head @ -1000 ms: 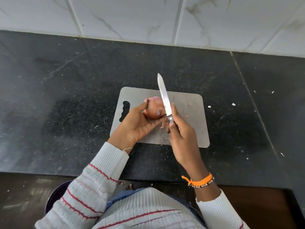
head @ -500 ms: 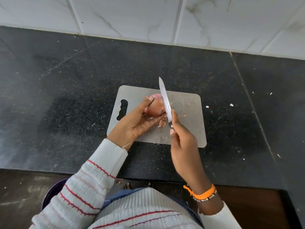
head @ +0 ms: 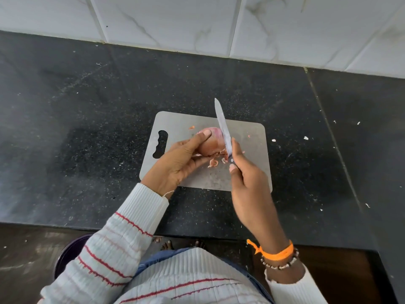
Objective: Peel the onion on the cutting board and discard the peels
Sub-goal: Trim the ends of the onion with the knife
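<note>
A pinkish-brown onion (head: 211, 142) lies on the grey cutting board (head: 249, 132). My left hand (head: 177, 161) grips the onion from the left, thumb on top and fingers under it. My right hand (head: 247, 181) holds a knife (head: 223, 128) by the handle, its blade pointing away from me and lying against the onion's right side. Small peel scraps (head: 213, 163) sit on the board just in front of the onion, and one bit (head: 191, 127) lies behind it.
The board rests on a black stone counter (head: 87, 128) backed by white wall tiles (head: 197, 23). White crumbs (head: 306, 138) dot the counter to the right. A dark purple bin (head: 65, 257) stands on the floor at lower left, partly hidden by my sleeve.
The knife has slid down along the onion's right side and more peel scraps lie on the board. My left thumb has moved onto the top of the onion.
</note>
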A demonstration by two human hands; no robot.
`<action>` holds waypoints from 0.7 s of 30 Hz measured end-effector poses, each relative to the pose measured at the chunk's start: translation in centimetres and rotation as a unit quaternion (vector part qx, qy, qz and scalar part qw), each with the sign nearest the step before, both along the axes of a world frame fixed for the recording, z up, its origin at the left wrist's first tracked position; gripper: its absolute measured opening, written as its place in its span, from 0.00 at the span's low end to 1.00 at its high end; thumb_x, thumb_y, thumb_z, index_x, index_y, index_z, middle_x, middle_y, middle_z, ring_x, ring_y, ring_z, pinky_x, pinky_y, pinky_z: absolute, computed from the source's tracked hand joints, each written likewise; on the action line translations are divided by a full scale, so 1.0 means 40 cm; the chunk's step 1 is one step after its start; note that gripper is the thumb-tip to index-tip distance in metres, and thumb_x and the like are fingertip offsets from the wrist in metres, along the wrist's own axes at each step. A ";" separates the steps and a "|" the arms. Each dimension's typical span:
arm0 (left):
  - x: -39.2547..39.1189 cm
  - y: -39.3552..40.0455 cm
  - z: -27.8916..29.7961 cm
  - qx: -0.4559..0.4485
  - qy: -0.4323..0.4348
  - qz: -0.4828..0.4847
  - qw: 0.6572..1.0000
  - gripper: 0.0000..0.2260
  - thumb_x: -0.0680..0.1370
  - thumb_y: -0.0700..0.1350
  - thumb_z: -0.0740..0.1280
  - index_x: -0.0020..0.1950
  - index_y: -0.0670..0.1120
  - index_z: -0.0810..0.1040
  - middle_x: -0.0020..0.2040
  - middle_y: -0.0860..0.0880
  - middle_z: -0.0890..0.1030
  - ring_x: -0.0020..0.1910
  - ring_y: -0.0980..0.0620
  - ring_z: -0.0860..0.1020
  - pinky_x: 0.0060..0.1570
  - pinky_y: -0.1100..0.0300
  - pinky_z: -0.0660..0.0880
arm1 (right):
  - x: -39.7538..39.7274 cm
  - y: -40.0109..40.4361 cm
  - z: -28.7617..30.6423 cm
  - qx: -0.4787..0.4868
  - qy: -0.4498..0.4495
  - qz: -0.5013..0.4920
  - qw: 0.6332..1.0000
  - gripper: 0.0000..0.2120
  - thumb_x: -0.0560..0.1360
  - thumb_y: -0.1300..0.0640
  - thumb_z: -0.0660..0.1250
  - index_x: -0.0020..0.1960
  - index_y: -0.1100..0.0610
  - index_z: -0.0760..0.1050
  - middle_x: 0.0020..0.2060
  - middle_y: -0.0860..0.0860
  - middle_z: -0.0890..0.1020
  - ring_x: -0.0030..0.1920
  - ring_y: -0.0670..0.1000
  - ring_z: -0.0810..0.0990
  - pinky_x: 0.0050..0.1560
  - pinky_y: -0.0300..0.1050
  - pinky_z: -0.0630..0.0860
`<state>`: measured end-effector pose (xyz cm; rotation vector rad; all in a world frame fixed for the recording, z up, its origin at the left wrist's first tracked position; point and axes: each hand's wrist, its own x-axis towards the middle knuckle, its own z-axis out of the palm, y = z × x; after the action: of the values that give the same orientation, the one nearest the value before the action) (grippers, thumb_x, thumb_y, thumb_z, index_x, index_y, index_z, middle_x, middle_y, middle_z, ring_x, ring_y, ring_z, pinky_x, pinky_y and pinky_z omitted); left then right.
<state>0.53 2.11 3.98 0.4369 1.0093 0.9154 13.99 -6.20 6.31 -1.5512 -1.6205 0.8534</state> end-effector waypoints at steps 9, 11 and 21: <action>0.040 0.007 0.006 -0.149 -0.141 0.090 0.974 0.24 0.73 0.48 0.71 0.63 0.36 0.70 0.61 0.36 0.74 0.53 0.41 0.80 0.38 0.48 0.81 | -0.047 -0.043 -0.083 0.072 -0.082 -0.033 0.993 0.29 0.79 0.64 0.56 0.74 0.48 0.48 0.50 0.51 0.76 0.45 0.42 0.73 0.46 0.26 0.69; 0.039 0.009 0.004 -0.154 -0.145 0.097 0.973 0.24 0.73 0.47 0.71 0.62 0.35 0.70 0.59 0.36 0.75 0.46 0.41 0.82 0.40 0.47 0.80 | -0.045 -0.050 -0.088 0.062 -0.074 -0.036 0.995 0.29 0.79 0.64 0.56 0.75 0.49 0.50 0.47 0.48 0.74 0.43 0.39 0.73 0.43 0.22 0.67; 0.004 0.016 0.004 -0.129 -0.074 0.052 0.987 0.24 0.72 0.45 0.70 0.65 0.38 0.70 0.56 0.37 0.76 0.48 0.43 0.81 0.36 0.58 0.81 | 0.057 0.089 -0.118 0.006 -0.224 -0.125 0.967 0.22 0.79 0.65 0.57 0.72 0.60 0.63 0.55 0.57 0.75 0.53 0.56 0.75 0.51 0.47 0.72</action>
<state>0.70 2.73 4.14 0.0973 1.0060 0.8827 16.27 -2.65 1.60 -1.9916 -1.6741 0.3717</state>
